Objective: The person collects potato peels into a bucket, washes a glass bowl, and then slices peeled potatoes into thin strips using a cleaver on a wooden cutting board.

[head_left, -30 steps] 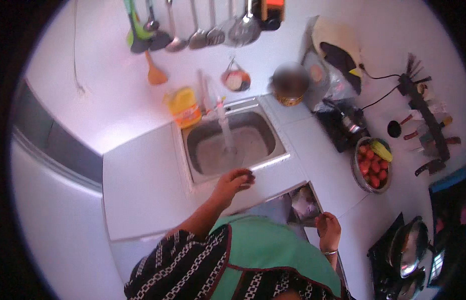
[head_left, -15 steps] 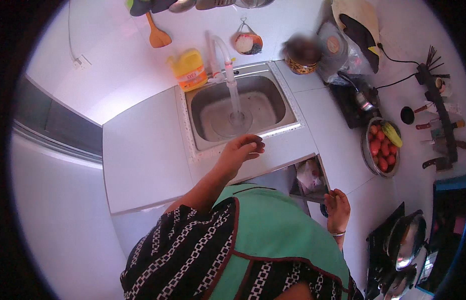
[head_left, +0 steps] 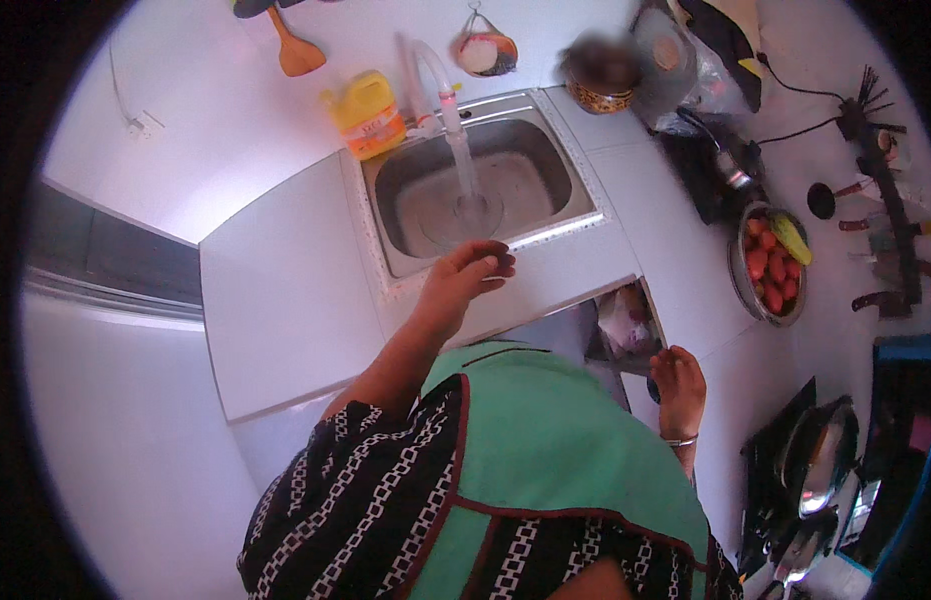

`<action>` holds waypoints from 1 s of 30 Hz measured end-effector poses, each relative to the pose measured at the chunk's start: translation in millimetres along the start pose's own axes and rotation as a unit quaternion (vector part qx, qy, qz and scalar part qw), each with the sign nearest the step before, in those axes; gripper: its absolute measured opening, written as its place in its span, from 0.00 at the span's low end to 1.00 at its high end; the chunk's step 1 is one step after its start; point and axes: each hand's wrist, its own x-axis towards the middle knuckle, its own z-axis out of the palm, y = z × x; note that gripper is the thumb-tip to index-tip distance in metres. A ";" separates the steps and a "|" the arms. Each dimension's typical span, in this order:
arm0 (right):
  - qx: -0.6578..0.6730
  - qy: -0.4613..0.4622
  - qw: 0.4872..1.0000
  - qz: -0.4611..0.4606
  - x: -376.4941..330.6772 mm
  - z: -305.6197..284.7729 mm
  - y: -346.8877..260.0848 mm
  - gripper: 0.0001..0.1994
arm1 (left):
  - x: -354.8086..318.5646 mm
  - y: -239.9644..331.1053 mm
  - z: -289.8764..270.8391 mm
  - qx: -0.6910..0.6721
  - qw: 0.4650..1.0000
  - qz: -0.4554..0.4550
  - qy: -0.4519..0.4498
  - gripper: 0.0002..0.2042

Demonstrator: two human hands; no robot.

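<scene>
Just in front of the metal sink (head_left: 400,255), over the counter's near edge, is my left hand (head_left: 463,280). Its fingers bend loosely and slightly apart, and I see nothing held in them; the fingertips are dark in shadow. My right hand (head_left: 678,388) is raised at the right of my green apron (head_left: 565,430), near an open drawer (head_left: 653,310). Its fingers point up, half stretched, with nothing visible in them. From the white faucet (head_left: 447,100) a clear stream of water (head_left: 463,165) falls into the basin, making a round ripple at the bottom.
A yellow jug (head_left: 370,115) stands behind the sink's left corner. To the right are a patterned pot (head_left: 600,97), a metal bowl (head_left: 745,285) of red vegetables with a green gourd, and wall-hung knives (head_left: 885,300). Pans (head_left: 820,455) sit at the lower right.
The whole view has tilted a little, so the sink and counter appear higher in the picture. Both hands keep nearly the same pose. The water still runs.
</scene>
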 end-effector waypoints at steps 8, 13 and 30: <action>0.016 0.011 1.000 -0.004 -4.9 4.0 -0.1 0.11 | 9.8 1.6 -7.2 0.022 1.000 -0.021 0.003 0.15; 0.383 -0.118 0.909 -0.115 -17.4 -35.9 47.0 0.13 | 53.7 -17.4 22.7 0.268 0.936 0.163 -0.158 0.16; 0.254 0.591 0.742 -0.189 -458.1 -99.8 179.2 0.11 | -205.1 -203.6 304.7 0.159 0.724 -0.291 -0.605 0.08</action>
